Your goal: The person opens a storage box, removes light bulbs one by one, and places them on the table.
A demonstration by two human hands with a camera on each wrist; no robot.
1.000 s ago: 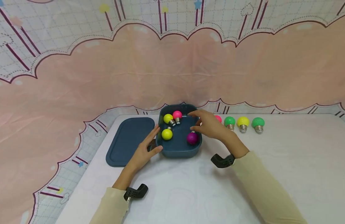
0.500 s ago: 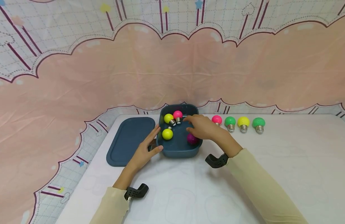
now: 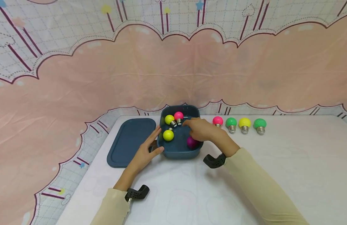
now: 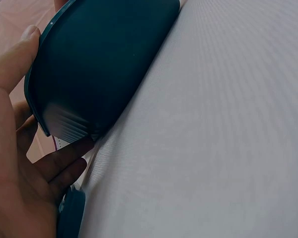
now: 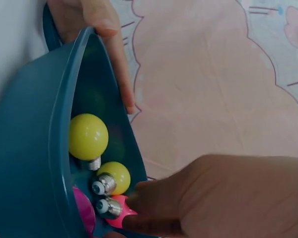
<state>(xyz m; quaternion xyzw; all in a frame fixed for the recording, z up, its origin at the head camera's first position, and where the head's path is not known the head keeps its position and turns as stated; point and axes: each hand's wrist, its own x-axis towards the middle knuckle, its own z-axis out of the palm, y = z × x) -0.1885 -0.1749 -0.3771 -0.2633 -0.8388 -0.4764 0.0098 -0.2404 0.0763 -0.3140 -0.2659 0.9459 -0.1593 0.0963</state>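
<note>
A dark blue plastic box (image 3: 180,154) stands on the table. My left hand (image 3: 143,153) rests against its left side, fingers extended and thumb at the front corner; the left wrist view shows the box wall (image 4: 104,59) beside the fingers. Inside lie two yellow light bulbs (image 3: 168,135), a pink light bulb (image 3: 178,115) and a purple light bulb (image 3: 191,142). My right hand (image 3: 202,129) reaches in over the right rim, index finger pointing toward the pink bulb's base. It covers part of the purple bulb; whether it grips that bulb is hidden.
The box's flat blue lid (image 3: 131,142) lies at the left. Along the table's back right, a row holds another pink bulb (image 3: 217,121), a green bulb (image 3: 231,122), a yellow bulb (image 3: 244,122) and a second green bulb (image 3: 259,124). A patterned cloth (image 3: 173,72) hangs behind.
My right hand has moved left and lower into the box. The purple bulb has shifted slightly toward the front. My left hand stays against the box.
</note>
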